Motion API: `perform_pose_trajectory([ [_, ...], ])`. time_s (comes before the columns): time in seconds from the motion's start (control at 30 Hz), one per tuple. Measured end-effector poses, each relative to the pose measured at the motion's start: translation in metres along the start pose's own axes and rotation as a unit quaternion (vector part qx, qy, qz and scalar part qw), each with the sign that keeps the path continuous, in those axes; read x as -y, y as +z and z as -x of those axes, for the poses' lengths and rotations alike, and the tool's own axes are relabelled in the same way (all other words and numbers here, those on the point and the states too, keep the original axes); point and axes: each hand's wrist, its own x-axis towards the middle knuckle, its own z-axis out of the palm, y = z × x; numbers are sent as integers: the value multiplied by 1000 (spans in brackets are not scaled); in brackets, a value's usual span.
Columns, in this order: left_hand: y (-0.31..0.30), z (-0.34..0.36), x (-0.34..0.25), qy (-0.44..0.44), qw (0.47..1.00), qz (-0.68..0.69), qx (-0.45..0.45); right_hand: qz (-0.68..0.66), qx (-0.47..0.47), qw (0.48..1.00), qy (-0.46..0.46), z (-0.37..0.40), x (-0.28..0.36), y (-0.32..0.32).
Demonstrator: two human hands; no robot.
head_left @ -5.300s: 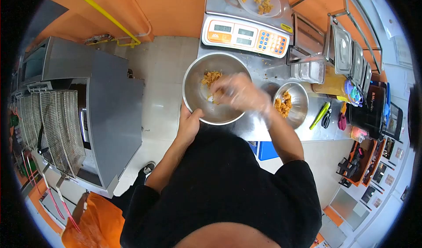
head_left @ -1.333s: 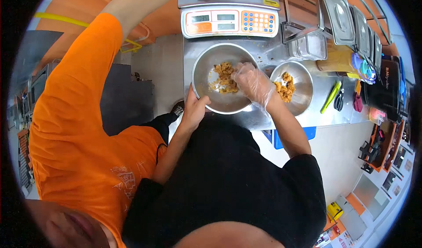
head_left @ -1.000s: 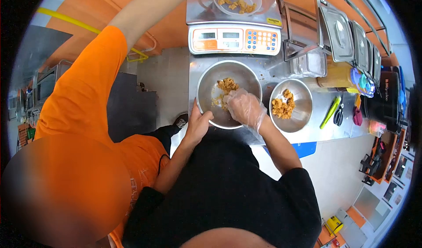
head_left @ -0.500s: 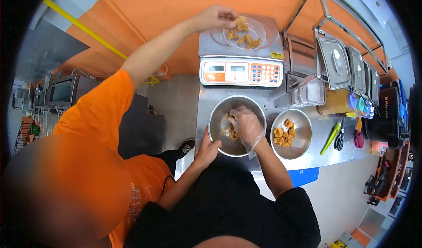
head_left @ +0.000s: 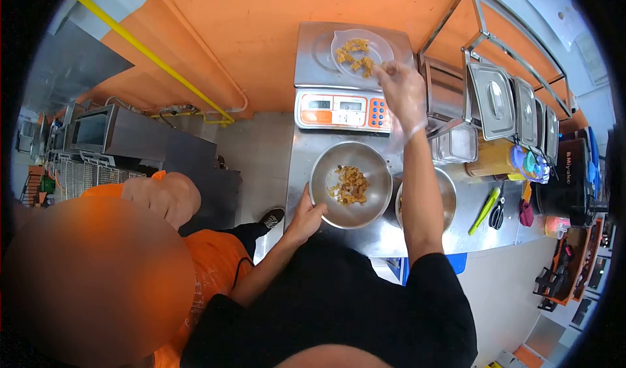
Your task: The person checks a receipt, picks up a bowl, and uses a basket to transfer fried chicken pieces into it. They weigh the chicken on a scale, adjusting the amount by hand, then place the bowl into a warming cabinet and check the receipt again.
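My left hand (head_left: 305, 219) is closed on the left rim of a steel mixing bowl (head_left: 319, 201), its thumb over the edge. Golden-brown fried pieces and crumbs (head_left: 352, 186) lie in that bowl. My right hand (head_left: 403, 95), in a clear plastic glove, is over the right side of the scale with its fingers bent together. Its fingertips are at the edge of a clear plastic dish (head_left: 386, 45) holding several fried pieces (head_left: 352, 47). What lies between the fingertips is too small to make out. The digital scale (head_left: 355, 111) bears the dish.
A second steel bowl (head_left: 448, 195) is partly hidden under my right forearm. Scissors (head_left: 497, 214) and a green-handled tool (head_left: 484, 211) lie to its right. A metal rack with lidded steel pans (head_left: 492, 100) stands right of the scale. A co-worker in orange (head_left: 215, 263) is close at my left.
My right hand has moved from the steel bowl up to the dish on the scale. The co-worker's hand has withdrawn from the dish to the left. My left hand still grips the bowl.
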Motion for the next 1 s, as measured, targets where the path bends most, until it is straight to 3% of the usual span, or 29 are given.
perform_pose_trajectory([
  [0.1,-4,-3,0,26,999,-5,17,-40,36,999,3,-36,1,14],
  [0.17,-4,-4,-2,39,999,-3,21,35,126,991,-29,-55,-8,22],
  [0.27,-6,-4,-1,-1,1000,19,0,140,123,982,-4,-80,-30,32],
  [0.3,-7,-4,3,9,1000,20,-6,48,62,997,-25,-72,-28,23],
  [0.47,-5,-7,-4,57,998,-1,-8,-45,69,996,-18,-21,1,-30],
  [0.6,2,1,-19,-58,997,40,-27,-153,113,981,42,54,-4,-43],
  [0.63,2,-3,-13,12,999,35,-22,-140,157,976,62,72,0,-46],
  [0.73,4,0,-19,1,999,-8,-36,-40,304,949,69,113,19,-43],
  [0.77,3,0,-18,1,999,-9,-35,-41,304,949,70,123,15,-35],
  [0.83,2,-2,-13,16,1000,8,-25,114,345,931,-38,147,-3,-15],
  [1.0,5,2,-15,17,999,22,-26,148,374,915,-37,174,-16,6],
])
